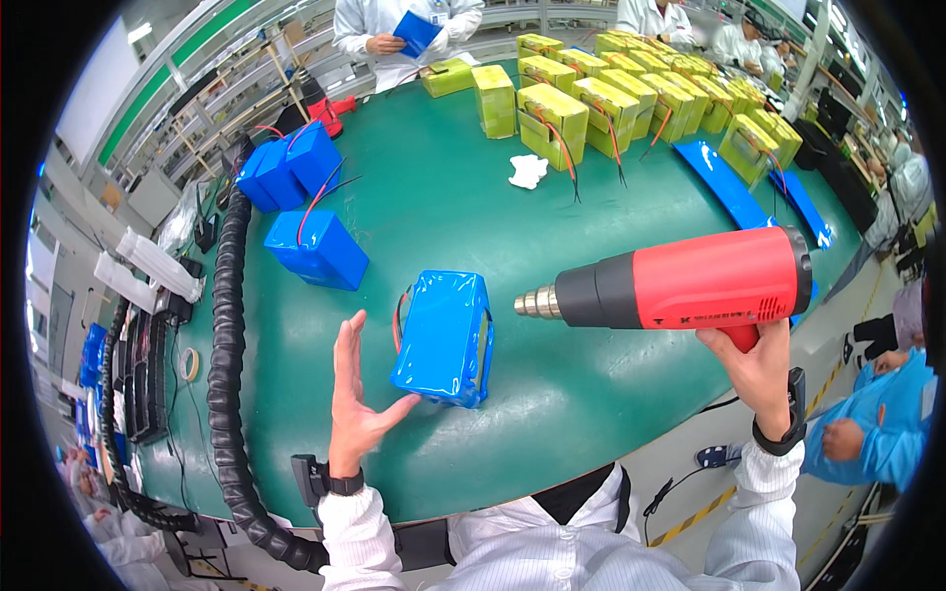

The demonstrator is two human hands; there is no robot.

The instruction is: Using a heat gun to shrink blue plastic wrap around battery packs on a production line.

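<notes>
My right hand point(757, 369) grips the handle of a red and black heat gun point(705, 281), its metal nozzle pointing left. The nozzle is a short way to the right of a battery pack point(440, 330) in glossy blue wrap, which rests on the green table point(552, 414). Red and dark wires show at the pack's left side, and a loose fold of film stands along its right side. My left hand point(357, 399) is open beside the pack's left, thumb near its lower corner; whether the thumb touches it I cannot tell.
Several blue packs point(317, 248) with wires stand at the left, beside a black corrugated hose point(229, 345). Yellow-green packs point(552, 123) fill the back right. Flat blue sleeves point(724, 182) and a crumpled white scrap point(528, 171) lie nearby. Across the table a person point(409, 44) holds something blue.
</notes>
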